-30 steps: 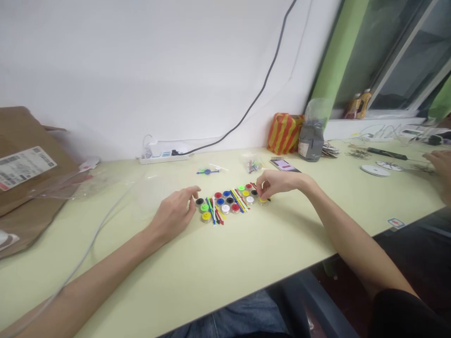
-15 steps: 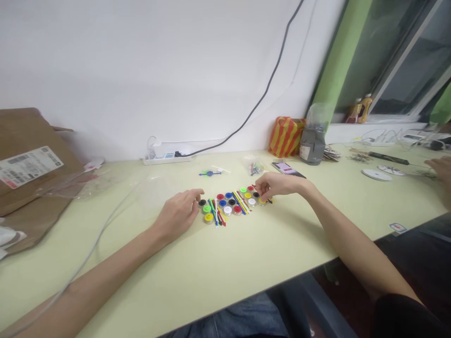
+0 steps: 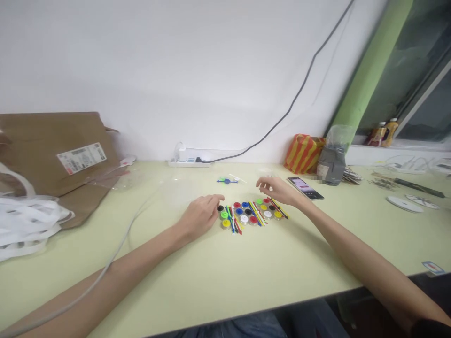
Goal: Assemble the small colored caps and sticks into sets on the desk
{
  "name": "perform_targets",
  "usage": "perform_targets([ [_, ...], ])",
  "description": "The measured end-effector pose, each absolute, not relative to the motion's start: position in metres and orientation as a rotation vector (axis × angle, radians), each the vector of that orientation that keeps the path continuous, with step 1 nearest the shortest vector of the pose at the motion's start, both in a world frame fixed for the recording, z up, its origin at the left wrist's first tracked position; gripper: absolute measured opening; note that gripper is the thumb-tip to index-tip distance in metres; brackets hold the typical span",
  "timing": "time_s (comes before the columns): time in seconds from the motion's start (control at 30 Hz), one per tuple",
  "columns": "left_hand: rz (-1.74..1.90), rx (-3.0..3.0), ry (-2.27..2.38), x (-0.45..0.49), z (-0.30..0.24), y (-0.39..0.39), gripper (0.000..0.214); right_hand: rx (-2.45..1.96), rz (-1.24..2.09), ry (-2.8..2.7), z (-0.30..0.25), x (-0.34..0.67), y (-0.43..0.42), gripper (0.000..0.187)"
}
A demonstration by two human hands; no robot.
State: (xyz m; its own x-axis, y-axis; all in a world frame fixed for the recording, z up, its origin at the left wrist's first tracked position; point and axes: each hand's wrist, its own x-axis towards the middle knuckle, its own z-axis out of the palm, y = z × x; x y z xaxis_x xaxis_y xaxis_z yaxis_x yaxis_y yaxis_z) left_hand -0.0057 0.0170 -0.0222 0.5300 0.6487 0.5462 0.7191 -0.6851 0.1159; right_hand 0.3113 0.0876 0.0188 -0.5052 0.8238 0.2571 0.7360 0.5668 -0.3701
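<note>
Several small round caps [image 3: 248, 212] in black, green, yellow, blue, red and white lie in rows on the pale yellow table [image 3: 225, 277], with thin coloured sticks [image 3: 259, 213] laid among them. My left hand [image 3: 200, 216] rests palm down at the left end of the rows, fingers loosely curled, fingertips beside the black cap [image 3: 220, 208]. My right hand [image 3: 278, 190] hovers just behind the right end of the rows, fingers spread and holding nothing. A small blue and green assembled piece [image 3: 227, 180] lies farther back.
A white power strip [image 3: 188, 162] with a black cable sits against the wall. A phone [image 3: 305, 188], an orange striped bag [image 3: 303, 154] and a grey pouch [image 3: 331, 162] stand at the right. A brown cardboard package [image 3: 52, 155] and white straps [image 3: 28, 225] lie left.
The camera has turned left, bringing the cardboard and white straps into view. My right hand has lifted off the caps at the right end and opened. My left hand stays beside the black cap.
</note>
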Motion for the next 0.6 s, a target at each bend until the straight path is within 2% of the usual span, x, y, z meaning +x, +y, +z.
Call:
perform_targets([
  [0.13, -0.826, -2.647, -1.179, -0.005, -0.021, 0.016, 0.031, -1.345, 0.075, -2.516, 0.019, 0.261, 0.127, 0.032],
  [0.27, -0.773, -2.633, -1.181, -0.006, -0.020, 0.015, 0.031, -1.389, 0.074, -2.482, 0.016, 0.217, 0.163, 0.032],
  [0.5, -0.804, -2.632, -1.179, -0.006, -0.021, 0.015, 0.029, -1.276, 0.230, -2.516, 0.011, 0.201, 0.171, 0.008],
  [0.6, -0.837, -2.622, -1.195, -0.005, -0.020, 0.016, 0.022, -1.198, 0.278, -2.515, 0.018, 0.208, 0.152, 0.005],
])
